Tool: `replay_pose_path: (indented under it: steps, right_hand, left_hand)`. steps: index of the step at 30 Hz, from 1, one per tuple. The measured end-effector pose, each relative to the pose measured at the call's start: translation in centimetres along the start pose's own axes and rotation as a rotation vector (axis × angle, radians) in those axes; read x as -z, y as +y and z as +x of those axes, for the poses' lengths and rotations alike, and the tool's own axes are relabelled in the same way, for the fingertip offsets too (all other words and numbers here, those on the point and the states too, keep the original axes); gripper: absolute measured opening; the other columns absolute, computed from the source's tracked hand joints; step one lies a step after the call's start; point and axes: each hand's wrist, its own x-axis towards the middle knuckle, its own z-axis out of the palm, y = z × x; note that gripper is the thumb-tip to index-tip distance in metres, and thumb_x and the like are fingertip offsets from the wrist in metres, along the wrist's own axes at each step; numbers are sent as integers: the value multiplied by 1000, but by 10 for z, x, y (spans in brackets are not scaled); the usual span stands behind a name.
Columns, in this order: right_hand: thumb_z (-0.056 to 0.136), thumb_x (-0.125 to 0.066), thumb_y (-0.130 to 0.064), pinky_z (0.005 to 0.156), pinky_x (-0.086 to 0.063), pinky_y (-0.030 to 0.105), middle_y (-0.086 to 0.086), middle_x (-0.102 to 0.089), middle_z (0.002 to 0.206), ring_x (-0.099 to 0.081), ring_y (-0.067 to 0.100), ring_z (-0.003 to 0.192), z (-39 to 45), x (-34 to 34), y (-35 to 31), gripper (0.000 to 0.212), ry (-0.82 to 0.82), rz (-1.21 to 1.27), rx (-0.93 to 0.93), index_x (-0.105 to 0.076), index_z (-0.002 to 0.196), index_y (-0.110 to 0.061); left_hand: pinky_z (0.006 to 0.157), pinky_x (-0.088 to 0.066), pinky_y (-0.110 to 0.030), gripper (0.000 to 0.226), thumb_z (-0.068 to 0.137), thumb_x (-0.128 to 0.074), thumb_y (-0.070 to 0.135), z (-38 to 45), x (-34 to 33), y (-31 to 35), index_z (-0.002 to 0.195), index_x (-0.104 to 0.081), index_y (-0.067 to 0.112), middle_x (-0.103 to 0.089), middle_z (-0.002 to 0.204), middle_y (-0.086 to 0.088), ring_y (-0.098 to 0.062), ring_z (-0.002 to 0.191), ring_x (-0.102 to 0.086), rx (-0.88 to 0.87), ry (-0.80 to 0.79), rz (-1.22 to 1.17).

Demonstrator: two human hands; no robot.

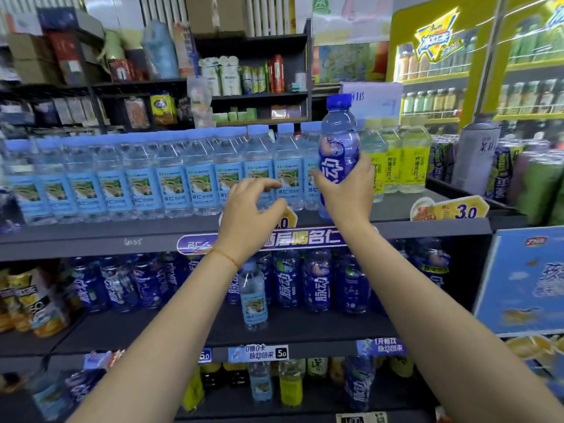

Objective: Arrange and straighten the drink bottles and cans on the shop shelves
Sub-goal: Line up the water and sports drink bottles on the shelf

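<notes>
The right hand [346, 190] was clamped around a blue bottle [337, 148], upright over the top shelf's [91, 236] front edge at one o'clock. The left hand [250, 215] hovered empty, fingers apart, beside it at nine o'clock.

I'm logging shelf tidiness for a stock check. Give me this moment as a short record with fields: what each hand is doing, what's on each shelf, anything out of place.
right hand: grips a dark blue labelled plastic bottle with a blue cap, upright, at top shelf level
left hand: empty, fingers curled, in front of the top row
top shelf: row of clear water bottles with pale blue labels; yellow-labelled bottles at right
middle shelf: dark blue bottles
out of place: one pale blue-labelled water bottle among them
</notes>
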Motion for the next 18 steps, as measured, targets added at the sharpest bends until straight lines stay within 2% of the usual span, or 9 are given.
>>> replay_pose_path:
  steps: [2,4,6,9,11,12,15,16,18]
  right_hand:
    - [76,-78,-42,75,-50,31,4,-51,117,-51,15,100,-11,5,-7,69,45,81,71,-46,129,-11]
    - [74,-78,-41,72,-43,21,1,-53,114,-50,8,94,-26,10,-22,67,37,183,157,-48,128,-13]
    - [73,-78,-43,70,-44,17,-2,-56,112,-52,7,93,-41,14,-45,66,-34,230,226,-49,125,-15]
    - [72,-79,-45,76,-52,27,-2,-59,111,-60,12,95,-68,10,-80,67,-255,294,298,-48,123,-15]
    - [69,-79,-44,77,-55,36,-4,-63,107,-64,12,93,-91,3,-93,63,-442,376,304,-48,118,-21]
    - [68,-80,-41,74,-55,35,-7,-64,102,-65,10,89,-104,-1,-98,58,-538,399,301,-48,114,-25]
    - [67,-86,-28,69,-50,18,-12,-66,94,-64,-1,81,-151,-22,-98,55,-817,400,281,-48,107,-31]
    - [66,-87,-26,70,-49,16,-13,-66,94,-63,-2,82,-169,-32,-95,56,-893,397,255,-49,107,-31]
    - [66,-87,-29,74,-50,20,-13,-67,95,-64,-1,83,-205,-58,-83,54,-1021,389,185,-50,105,-31]
  left_hand:
    - [104,-43,-36,19,92,-62,24,-4,0,2,110,-60,32,-57,116,9,-8,115,-51,33,-9,-56]
    - [101,-47,-37,20,91,-62,31,-7,4,9,111,-62,31,-59,117,7,-7,112,-56,112,11,-232]
    - [97,-50,-33,36,85,-61,40,-10,16,20,119,-61,26,-62,121,3,-8,112,-59,163,29,-474]
    - [88,-52,-29,59,80,-63,41,-17,44,33,130,-52,14,-61,126,-6,-20,116,-61,95,83,-757]
    - [86,-53,-33,59,79,-65,36,-28,68,31,128,-49,9,-63,120,-8,-25,109,-63,61,130,-843]
    - [86,-54,-37,58,78,-66,33,-35,80,25,127,-49,8,-63,117,-10,-26,105,-64,63,157,-859]
    - [80,-57,-38,51,71,-72,27,-71,109,-4,117,-57,9,-70,102,-9,-23,90,-68,174,282,-875]
    - [77,-57,-36,47,68,-74,25,-85,115,-17,111,-60,11,-72,96,-7,-21,84,-69,228,325,-871]
    - [71,-58,-33,38,65,-78,18,-113,124,-45,101,-63,15,-74,85,-2,-17,74,-70,344,382,-800]
